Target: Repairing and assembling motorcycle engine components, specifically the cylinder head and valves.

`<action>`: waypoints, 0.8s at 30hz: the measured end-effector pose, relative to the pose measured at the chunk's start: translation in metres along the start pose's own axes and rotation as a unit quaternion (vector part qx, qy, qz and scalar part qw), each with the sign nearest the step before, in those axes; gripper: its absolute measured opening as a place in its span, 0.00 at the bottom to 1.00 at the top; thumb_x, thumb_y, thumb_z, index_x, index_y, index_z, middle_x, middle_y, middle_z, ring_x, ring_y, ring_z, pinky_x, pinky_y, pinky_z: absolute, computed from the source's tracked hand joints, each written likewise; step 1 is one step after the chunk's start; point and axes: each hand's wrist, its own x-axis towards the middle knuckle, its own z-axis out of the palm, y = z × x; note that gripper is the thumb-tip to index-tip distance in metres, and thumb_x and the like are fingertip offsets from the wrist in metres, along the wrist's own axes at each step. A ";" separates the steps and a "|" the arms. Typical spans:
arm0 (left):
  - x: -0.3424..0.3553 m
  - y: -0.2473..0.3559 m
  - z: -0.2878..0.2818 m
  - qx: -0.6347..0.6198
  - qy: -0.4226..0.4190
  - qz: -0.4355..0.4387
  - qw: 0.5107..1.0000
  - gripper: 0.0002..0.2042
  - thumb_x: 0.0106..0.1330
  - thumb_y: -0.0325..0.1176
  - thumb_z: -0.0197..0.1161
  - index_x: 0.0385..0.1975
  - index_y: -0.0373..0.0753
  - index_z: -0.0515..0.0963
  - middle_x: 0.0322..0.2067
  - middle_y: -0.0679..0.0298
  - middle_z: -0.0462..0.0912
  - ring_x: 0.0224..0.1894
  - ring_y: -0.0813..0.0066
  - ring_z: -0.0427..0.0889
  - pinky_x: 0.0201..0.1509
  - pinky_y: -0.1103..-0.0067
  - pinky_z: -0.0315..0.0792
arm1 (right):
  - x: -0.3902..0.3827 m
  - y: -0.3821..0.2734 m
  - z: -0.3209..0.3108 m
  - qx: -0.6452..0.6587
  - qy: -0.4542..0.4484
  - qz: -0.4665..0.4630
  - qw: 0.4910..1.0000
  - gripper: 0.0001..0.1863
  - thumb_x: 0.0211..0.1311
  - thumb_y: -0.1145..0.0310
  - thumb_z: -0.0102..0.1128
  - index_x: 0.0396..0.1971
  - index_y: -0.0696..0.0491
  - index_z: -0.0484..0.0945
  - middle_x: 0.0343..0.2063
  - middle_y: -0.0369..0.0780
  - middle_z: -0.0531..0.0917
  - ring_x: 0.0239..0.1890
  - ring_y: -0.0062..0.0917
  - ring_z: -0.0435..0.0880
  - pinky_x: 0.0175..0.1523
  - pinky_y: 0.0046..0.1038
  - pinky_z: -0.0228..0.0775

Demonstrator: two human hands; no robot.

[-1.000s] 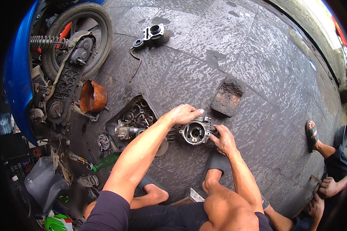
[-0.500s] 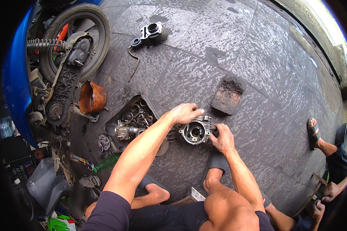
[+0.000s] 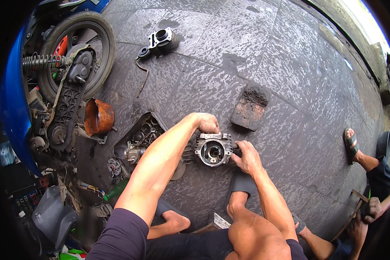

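Observation:
A finned metal cylinder head (image 3: 214, 151) stands on the floor before me, its round combustion chamber facing up toward me. My left hand (image 3: 208, 123) is at its far edge, fingers curled down and in; what they grip, if anything, is hidden. At the right side, my right hand (image 3: 248, 159) has its thumb and fingers against the head's edge, holding it. Just left of the head, a coil spring (image 3: 188, 154) shows in part behind my left forearm.
A black tray (image 3: 122, 147) of engine parts, including a carburetor, lies left. Beyond are a sooty brick (image 3: 250, 107) and an engine cylinder (image 3: 164, 42). A scooter's rear wheel (image 3: 106, 56) and rusty can (image 3: 99, 117) stand far left. Another person's hands (image 3: 372, 211) are at the right.
My left hand has shifted from the top left of the cylinder head to its far edge, and its fingers have curled in. The right hand stays at the right side. The whole view has shifted slightly.

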 end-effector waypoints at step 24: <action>-0.095 0.044 0.072 -0.570 0.149 0.371 0.718 0.16 0.71 0.38 0.65 0.47 0.30 0.80 0.38 0.59 0.84 0.37 0.76 0.82 0.42 0.82 0.77 | 0.013 -0.117 -0.077 0.265 0.258 -0.099 0.924 0.12 0.60 0.76 0.69 0.43 0.61 0.82 0.33 0.42 0.86 0.33 0.25 0.85 0.40 0.25 0.77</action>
